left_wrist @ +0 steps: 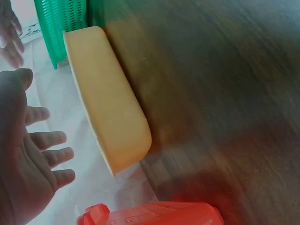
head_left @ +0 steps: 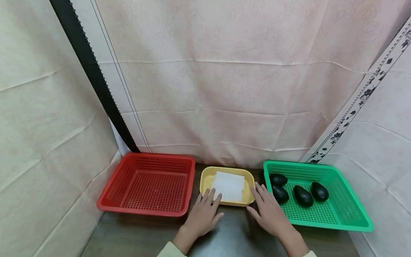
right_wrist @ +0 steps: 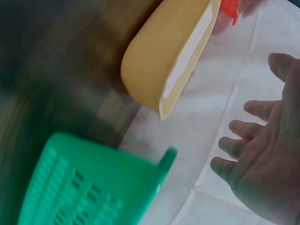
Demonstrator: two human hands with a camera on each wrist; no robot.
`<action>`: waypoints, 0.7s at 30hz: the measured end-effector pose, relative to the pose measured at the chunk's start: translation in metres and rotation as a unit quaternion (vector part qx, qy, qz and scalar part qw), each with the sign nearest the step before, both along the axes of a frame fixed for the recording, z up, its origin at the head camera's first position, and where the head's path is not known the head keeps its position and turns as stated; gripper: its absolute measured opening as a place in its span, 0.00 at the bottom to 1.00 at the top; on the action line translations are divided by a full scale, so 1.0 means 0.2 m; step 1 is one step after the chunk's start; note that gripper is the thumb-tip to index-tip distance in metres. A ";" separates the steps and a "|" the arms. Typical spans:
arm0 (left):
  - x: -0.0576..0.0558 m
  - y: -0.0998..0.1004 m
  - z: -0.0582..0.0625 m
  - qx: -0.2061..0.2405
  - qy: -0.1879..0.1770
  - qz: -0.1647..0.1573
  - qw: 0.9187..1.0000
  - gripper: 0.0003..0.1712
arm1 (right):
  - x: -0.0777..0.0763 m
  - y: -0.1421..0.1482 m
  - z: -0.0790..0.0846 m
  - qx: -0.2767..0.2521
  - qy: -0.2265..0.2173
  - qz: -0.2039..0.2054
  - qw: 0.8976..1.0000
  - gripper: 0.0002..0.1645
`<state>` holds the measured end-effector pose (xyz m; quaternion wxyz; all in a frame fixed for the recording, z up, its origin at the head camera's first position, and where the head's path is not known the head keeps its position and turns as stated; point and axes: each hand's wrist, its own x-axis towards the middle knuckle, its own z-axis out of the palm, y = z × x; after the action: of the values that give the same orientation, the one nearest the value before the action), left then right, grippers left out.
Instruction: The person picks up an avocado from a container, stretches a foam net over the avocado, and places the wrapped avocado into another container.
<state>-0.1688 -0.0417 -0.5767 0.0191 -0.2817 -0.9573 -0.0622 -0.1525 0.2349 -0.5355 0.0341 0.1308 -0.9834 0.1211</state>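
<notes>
Between the two baskets stands a small yellow tray (head_left: 207,177) with a white perforated sheet (head_left: 228,186) lying in it. My left hand (head_left: 203,215) is at the tray's near left side, its fingers spread and holding nothing. Across from it, my right hand (head_left: 269,211) reaches toward the tray's right end, fingers extended and nothing in its grasp. In the left wrist view the left palm faces the side of the yellow tray (left_wrist: 105,101). The right wrist view has the right palm near the other end of the yellow tray (right_wrist: 159,51).
A red perforated basket (head_left: 151,212) sits to the left. On the right, a green basket (head_left: 346,200) contains several dark, glossy, egg-shaped objects (head_left: 303,196). All stand on a dark wooden table (head_left: 237,235), with pale cloth (head_left: 224,89) hanging behind and at the sides.
</notes>
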 end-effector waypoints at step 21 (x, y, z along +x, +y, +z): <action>-0.10 -0.01 -0.14 0.004 0.147 -0.079 0.986 0.29 | -0.04 0.43 0.05 0.028 0.048 0.034 0.998 0.46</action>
<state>-0.1882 -0.0429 -0.6052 0.1560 -0.3629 -0.9183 -0.0257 -0.1610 0.3205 -0.5261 0.0733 0.1703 -0.9787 0.0884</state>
